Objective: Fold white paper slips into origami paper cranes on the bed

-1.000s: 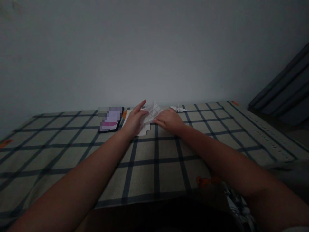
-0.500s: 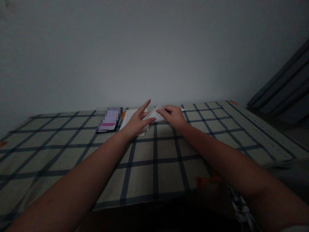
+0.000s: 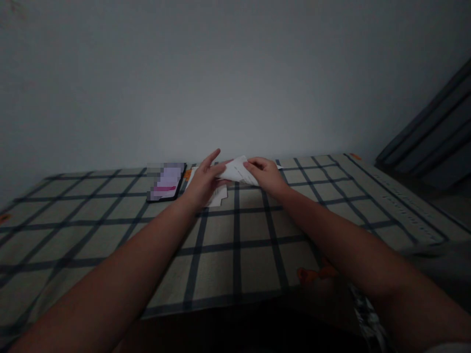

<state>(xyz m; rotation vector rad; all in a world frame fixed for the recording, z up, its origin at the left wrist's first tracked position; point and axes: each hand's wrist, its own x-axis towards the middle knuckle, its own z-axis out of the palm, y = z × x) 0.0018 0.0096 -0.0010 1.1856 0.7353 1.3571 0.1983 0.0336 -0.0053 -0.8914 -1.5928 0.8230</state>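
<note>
A folded white sheet of paper (image 3: 238,171) with faint printed lines is held between my two hands, just above the table. My left hand (image 3: 206,180) grips its left end between thumb and fingers, with the index finger raised. My right hand (image 3: 267,174) pinches the right side of the paper between thumb and fingertips. Beneath and beside my left hand lie more white papers (image 3: 220,197), partly covered by that hand. Behind my right hand the corner of another white piece pokes out.
A phone (image 3: 167,182) with a lit screen lies left of the papers. A checked cloth (image 3: 253,225) in cream and dark blue covers the table, which meets a pale wall (image 3: 235,88) at the back. Dark grey fabric (image 3: 434,132) hangs at the far right.
The paper has turned and now shows a broader, flatter printed face. My left hand has shifted slightly left and rolled over, and its thumb now lies on the paper's left end.
</note>
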